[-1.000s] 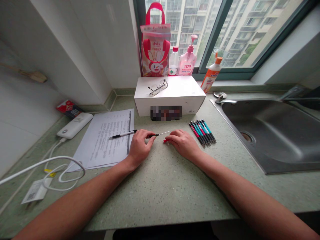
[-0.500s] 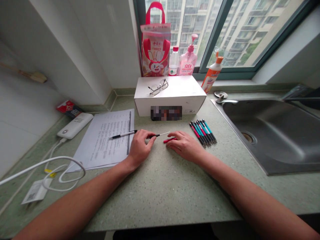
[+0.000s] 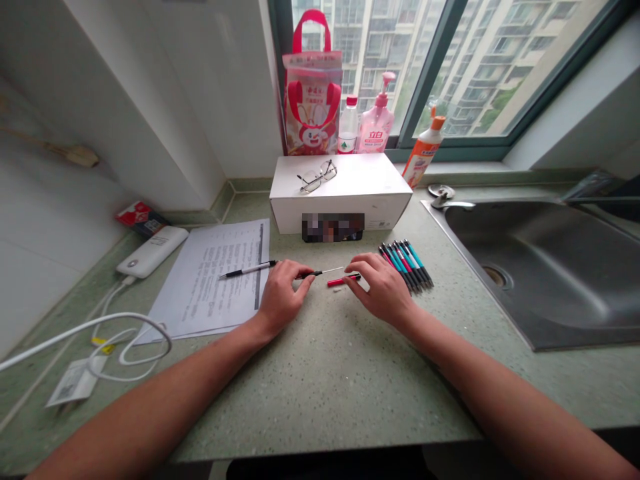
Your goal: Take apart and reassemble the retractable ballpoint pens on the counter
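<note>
Green counter (image 3: 320, 373), roomy front edge (image 3: 320, 449), left hand (image 3: 281, 292) pinching pen part (image 3: 315, 273), right hand (image 3: 381, 285) parted

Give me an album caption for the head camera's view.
Left hand holding a slim black pen piece, right hand by a red cylindrical barrel, on a speckled green countertop.
</note>
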